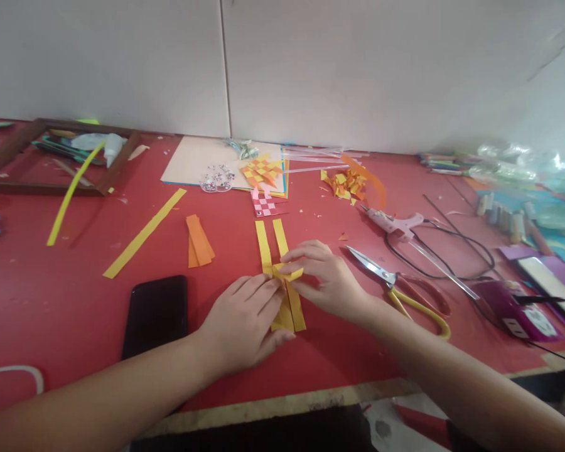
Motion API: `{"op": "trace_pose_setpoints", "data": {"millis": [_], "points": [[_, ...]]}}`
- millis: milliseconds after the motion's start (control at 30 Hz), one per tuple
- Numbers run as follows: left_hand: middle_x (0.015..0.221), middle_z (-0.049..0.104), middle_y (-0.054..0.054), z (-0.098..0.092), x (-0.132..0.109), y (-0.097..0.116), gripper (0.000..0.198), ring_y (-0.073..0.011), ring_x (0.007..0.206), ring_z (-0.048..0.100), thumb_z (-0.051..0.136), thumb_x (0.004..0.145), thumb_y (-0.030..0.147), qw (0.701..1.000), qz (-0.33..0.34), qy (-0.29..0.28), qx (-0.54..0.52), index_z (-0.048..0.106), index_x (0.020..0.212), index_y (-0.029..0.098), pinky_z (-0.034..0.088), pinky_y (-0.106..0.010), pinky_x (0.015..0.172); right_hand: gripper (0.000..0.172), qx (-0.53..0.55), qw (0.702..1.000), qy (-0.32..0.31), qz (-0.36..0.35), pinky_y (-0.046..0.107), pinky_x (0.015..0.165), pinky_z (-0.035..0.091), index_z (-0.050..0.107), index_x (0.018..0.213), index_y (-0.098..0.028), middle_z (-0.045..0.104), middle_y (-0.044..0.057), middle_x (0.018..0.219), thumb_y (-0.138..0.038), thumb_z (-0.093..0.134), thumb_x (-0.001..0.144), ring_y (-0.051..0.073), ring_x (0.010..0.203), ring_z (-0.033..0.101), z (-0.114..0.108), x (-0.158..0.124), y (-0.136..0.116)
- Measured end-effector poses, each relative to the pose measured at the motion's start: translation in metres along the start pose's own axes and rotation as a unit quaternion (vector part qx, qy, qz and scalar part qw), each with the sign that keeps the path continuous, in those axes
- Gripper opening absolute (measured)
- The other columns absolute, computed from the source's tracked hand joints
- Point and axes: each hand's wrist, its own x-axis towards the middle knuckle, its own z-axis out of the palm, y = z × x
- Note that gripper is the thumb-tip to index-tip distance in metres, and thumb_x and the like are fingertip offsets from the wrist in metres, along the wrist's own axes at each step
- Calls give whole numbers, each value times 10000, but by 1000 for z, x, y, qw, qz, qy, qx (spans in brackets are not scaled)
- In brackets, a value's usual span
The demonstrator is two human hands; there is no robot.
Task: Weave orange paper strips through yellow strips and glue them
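1. Two yellow strips (279, 251) are laid side by side, lengthwise, on the red bench (75, 301), near its front edge and between the two hands.
2. A short yellow cross strip (288, 273) is held across the two long strips; only this one crossing is seen, so the weave is judged to be at its very start.
3. The left hand (242, 323) is pressed flat on the near ends of the long strips, fingers together and extended, pinning them to the bench.
4. The right hand (322, 276) is closed in a pinch on the cross strip, its fingertips meeting over the paper.
5. Finished woven pieces are shown farther back: an orange-and-yellow one (262, 172) on a pale card sheet (193, 160) and a pink-and-white one (265, 204) just in front of it.
6. Unused material is seen to the left: a long yellow strip (144, 233) and folded orange strips (198, 240); most of the weaving is judged to be left.
7. Scissors (398, 285) and a glue gun (395, 223) lie to the right, untouched; a dark phone (156, 314) lies to the left.
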Motion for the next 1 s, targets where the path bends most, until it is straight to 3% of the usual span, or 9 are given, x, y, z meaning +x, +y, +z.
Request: {"op": "trace_pose_setpoints", "data": {"millis": [300, 467, 633, 800, 1000], "points": [[1134, 657, -192, -6, 5, 0, 581, -317, 1019, 610, 333, 971, 521, 999, -5, -9, -33, 655, 1088, 52, 516, -466, 886, 369, -36, 998, -14, -44, 408, 916, 428, 634, 1116, -209, 716, 44, 1067, -53, 534, 797, 219, 1034, 582, 10, -22, 1], [1136, 644, -207, -8, 6, 0, 574, -324, 1021, 597, 348, 971, 510, 999, -1, -1, -46, 614, 1140, 29, 512, -477, 875, 451, -44, 998, -17, -47, 420, 926, 405, 604, 1156, -186, 705, 57, 1055, -30, 461, 757, 238, 1051, 554, 12, -26, 2], [1116, 641, -179, -11, 7, 1, 471, -308, 1041, 585, 398, 965, 460, 996, -17, -7, -84, 610, 1103, 64, 456, -491, 956, 436, -38, 997, -31, -51, 427, 932, 394, 628, 1131, -168, 695, 64, 1097, -51, 440, 755, 239, 1058, 539, 10, -26, 3], [1050, 654, -115, -16, 7, 2, 265, -268, 1057, 583, 427, 947, 293, 995, -43, 2, -92, 625, 995, 123, 354, -508, 1046, 394, -35, 997, -50, -55, 445, 916, 404, 692, 1064, -187, 686, 60, 1129, -103, 446, 768, 245, 1050, 542, 6, -24, 1], [1087, 646, -104, -21, 8, -5, 215, -253, 1071, 557, 453, 870, 120, 994, -89, 0, -64, 618, 1008, 134, 364, -465, 1026, 276, -38, 998, -37, -37, 435, 895, 430, 701, 1053, -225, 704, 57, 1101, -178, 528, 843, 236, 1025, 571, 4, -21, -2]]}}
